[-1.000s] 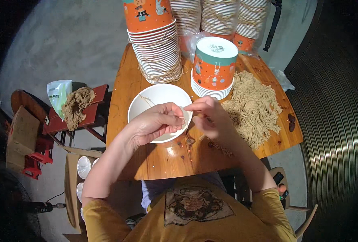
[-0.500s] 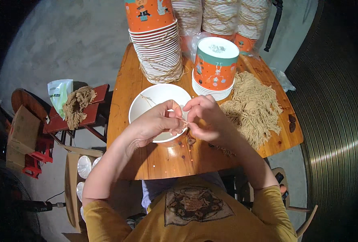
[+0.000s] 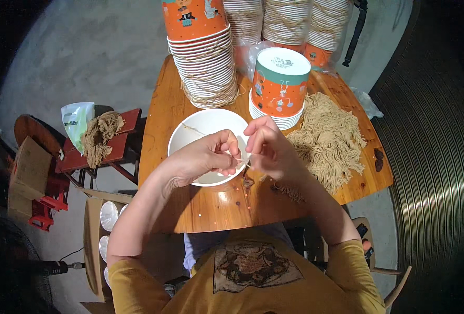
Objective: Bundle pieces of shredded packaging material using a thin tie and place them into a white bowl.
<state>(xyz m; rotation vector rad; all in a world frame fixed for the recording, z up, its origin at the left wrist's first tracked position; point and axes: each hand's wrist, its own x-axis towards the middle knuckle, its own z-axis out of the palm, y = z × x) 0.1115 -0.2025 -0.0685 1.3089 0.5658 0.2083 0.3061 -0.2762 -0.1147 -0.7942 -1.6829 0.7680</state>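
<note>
Over the near part of a white paper bucket (image 3: 211, 118), both hands meet at a thin tan cord (image 3: 242, 160). My left hand (image 3: 205, 154) pinches the cord between thumb and index finger. Its short end runs toward my right hand (image 3: 272, 149), whose fingers are curled in at the cord; their tips are partly hidden. A tan strand (image 3: 191, 128) lies across the bucket's left inner wall. The bucket stands open side up on the wooden table (image 3: 211, 209), close in front of me.
Beyond the hands, an upturned orange bucket (image 3: 279, 94) tops a short stack. Tall stacks of cord-wound buckets (image 3: 205, 68) stand at the back. A heap of tan cords (image 3: 331, 141) covers the table's right side. A red stool (image 3: 119, 141) holds more cord at the left.
My right hand has shifted slightly up and right, its fingers curling more. A bit of cord now shows between the hands. My left hand has hardly moved.
</note>
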